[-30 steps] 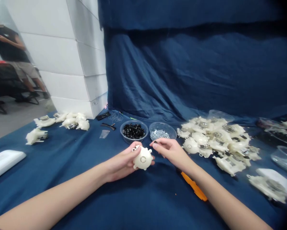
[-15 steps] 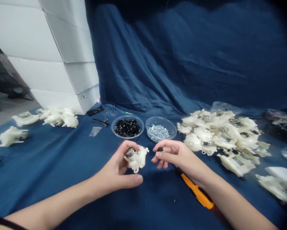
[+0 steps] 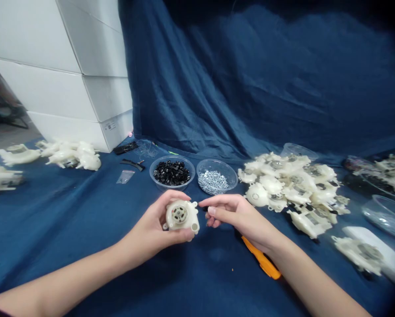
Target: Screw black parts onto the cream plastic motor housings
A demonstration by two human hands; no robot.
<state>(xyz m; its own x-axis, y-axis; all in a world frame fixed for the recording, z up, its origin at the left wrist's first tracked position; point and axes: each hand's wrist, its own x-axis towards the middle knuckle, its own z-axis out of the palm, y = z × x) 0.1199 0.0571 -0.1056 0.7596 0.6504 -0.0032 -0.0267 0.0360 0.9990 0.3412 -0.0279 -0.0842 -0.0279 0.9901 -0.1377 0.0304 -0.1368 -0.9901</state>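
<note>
My left hand [image 3: 153, 229] is closed around a cream plastic housing [image 3: 181, 215], its open face with a small metal gear turned up toward me. My right hand [image 3: 232, 213] is just right of it, fingers pinched on a small dark piece [image 3: 204, 208] close to the housing's rim. Behind the hands stand a clear bowl of black parts [image 3: 171, 172] and a clear bowl of silver screws [image 3: 216, 181]. An orange-handled tool [image 3: 260, 259] lies on the blue cloth [image 3: 85, 211] under my right wrist.
A heap of cream housings [image 3: 296, 187] lies to the right, with more housings [image 3: 68, 154] at the left by stacked white boxes [image 3: 61, 70]. Clear containers [image 3: 387, 213] and a white flat item [image 3: 375, 244] sit at the far right. Blue cloth drapes behind.
My left hand has turned the housing over, so its open gear side now faces up. My right hand has moved in closer to it. The view has shifted slightly right.
</note>
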